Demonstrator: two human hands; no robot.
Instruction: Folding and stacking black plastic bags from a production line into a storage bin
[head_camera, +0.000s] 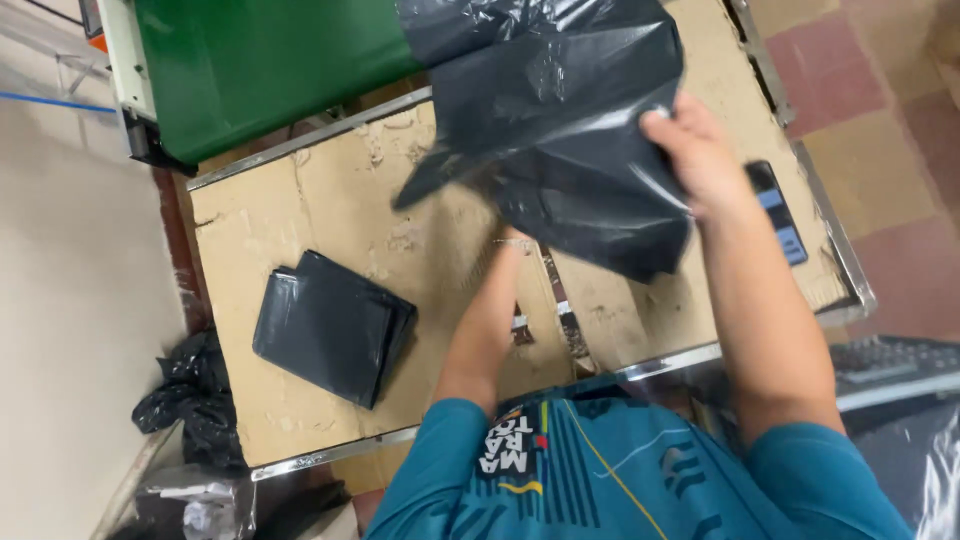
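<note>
A large black plastic bag (560, 120) hangs above the cardboard-covered table (330, 190). My right hand (695, 150) grips the bag's right side from above. My left hand (515, 240) reaches up under the bag; its fingers are mostly hidden by the plastic, seemingly holding the lower edge. A stack of folded black bags (330, 325) lies on the cardboard to the left, apart from both hands.
A green conveyor belt (260, 60) runs along the far edge of the table. A dark phone-like device (778, 212) lies at the table's right edge. Crumpled black plastic (190, 400) sits on the floor at left. The table has a metal rim (330, 450).
</note>
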